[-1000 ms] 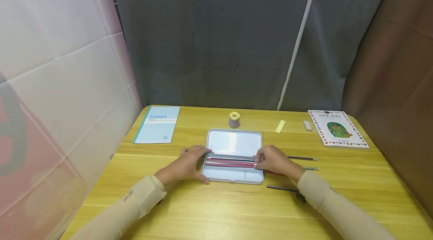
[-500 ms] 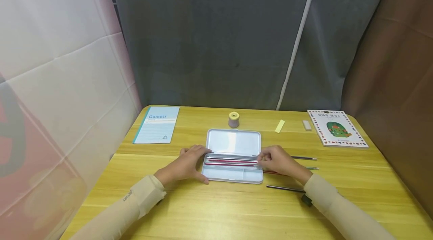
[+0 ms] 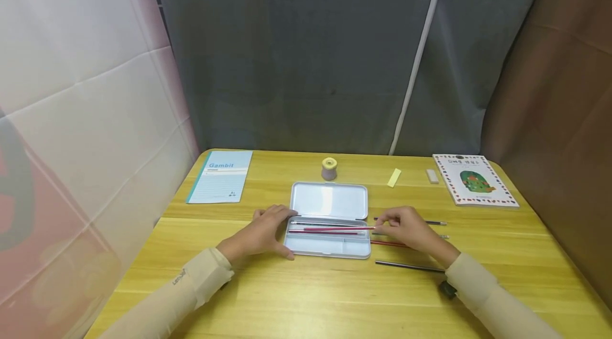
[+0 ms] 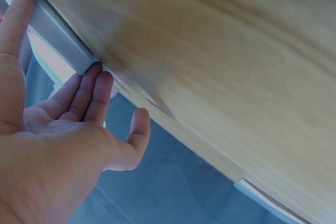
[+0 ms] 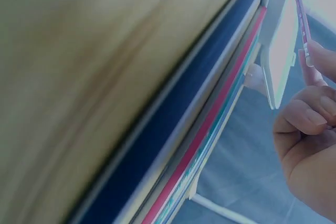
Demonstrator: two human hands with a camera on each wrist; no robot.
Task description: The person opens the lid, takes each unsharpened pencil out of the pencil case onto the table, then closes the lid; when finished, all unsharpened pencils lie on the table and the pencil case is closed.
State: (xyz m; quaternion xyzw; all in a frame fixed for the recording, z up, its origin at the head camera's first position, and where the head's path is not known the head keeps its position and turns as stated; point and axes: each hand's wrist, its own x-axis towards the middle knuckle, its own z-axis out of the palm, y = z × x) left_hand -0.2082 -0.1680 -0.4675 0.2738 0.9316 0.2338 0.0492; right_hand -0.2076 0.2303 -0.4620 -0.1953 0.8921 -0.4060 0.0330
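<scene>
A white pencil case (image 3: pixel 315 246) lies with its lid (image 3: pixel 306 201) raised, holding a dark pencil (image 3: pixel 317 223) and a red pencil (image 3: pixel 330 232). At its left end, my left hand (image 3: pixel 260 232) holds the case between thumb at the front corner and fingers near the hinge; the left wrist view shows fingertips (image 4: pixel 94 69) on its corner. My right hand (image 3: pixel 408 230) pinches another red pencil (image 3: pixel 341 229) by its pale end between thumb and fingertips. That pencil slants over the case, its held end beyond the right rim. The right wrist view shows the pinched pencil (image 5: pixel 302 19) too.
Right of the case lie dark pencils, one (image 3: pixel 406 265) nearer the front, and a red pencil (image 3: pixel 388 243) by the rim. Behind stand a yellow-topped sharpener-like item (image 3: pixel 329 169), a yellow strip (image 3: pixel 394 177) and an eraser (image 3: pixel 432 176). A notebook (image 3: pixel 220 177) and picture book (image 3: pixel 475 180) flank them.
My right hand has moved right, drawing the red pencil with it, so its pale end now shows beyond the case's right rim. My left hand stays on the case.
</scene>
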